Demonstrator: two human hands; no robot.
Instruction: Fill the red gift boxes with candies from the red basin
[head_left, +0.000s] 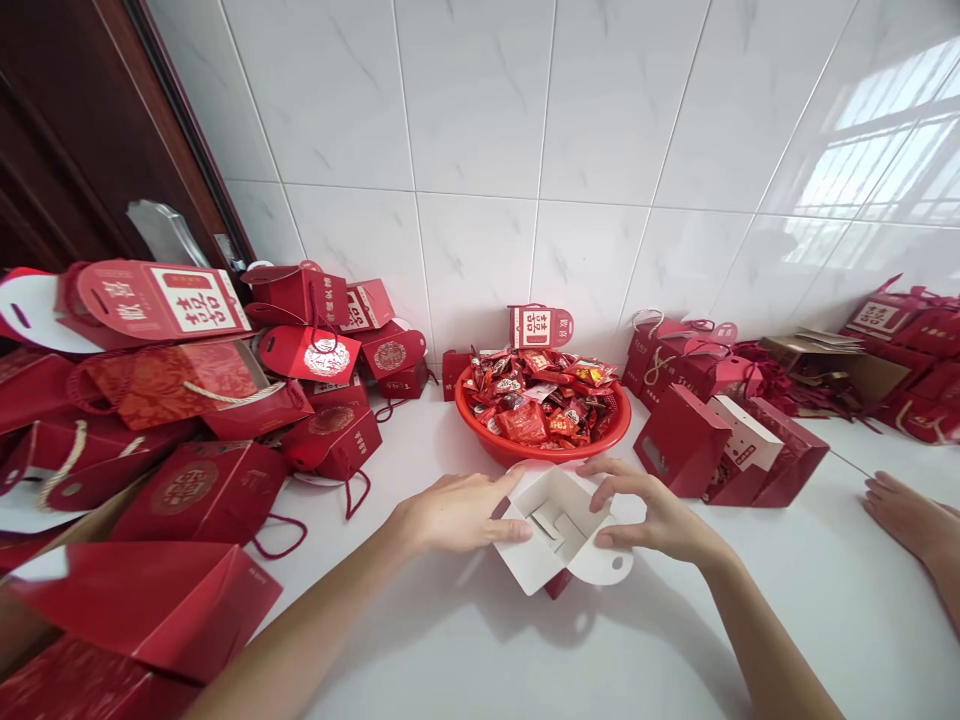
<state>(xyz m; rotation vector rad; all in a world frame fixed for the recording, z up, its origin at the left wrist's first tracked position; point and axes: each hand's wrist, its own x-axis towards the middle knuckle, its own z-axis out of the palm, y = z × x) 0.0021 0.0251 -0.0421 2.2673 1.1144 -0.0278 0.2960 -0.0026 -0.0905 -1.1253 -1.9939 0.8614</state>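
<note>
An unfolded gift box (551,520), white inside and red outside, stands on the white table with its top flaps spread. Inside, its bottom flaps overlap and nothing lies on them. My left hand (469,515) pinches the box's left wall between thumb and fingers. On the other side my right hand (649,515) grips the right wall, fingers curled over the rim and thumb at the near flap. Just behind the box sits a round red plastic basket (480,432) heaped with red-wrapped candies (536,400).
Folded red gift boxes (330,440) are piled along the left. At the right stand upright red boxes (750,450), more boxes (900,340) and an open cardboard carton (832,370). Another person's hand (911,515) rests at the far right. A tiled wall (480,120) closes the back.
</note>
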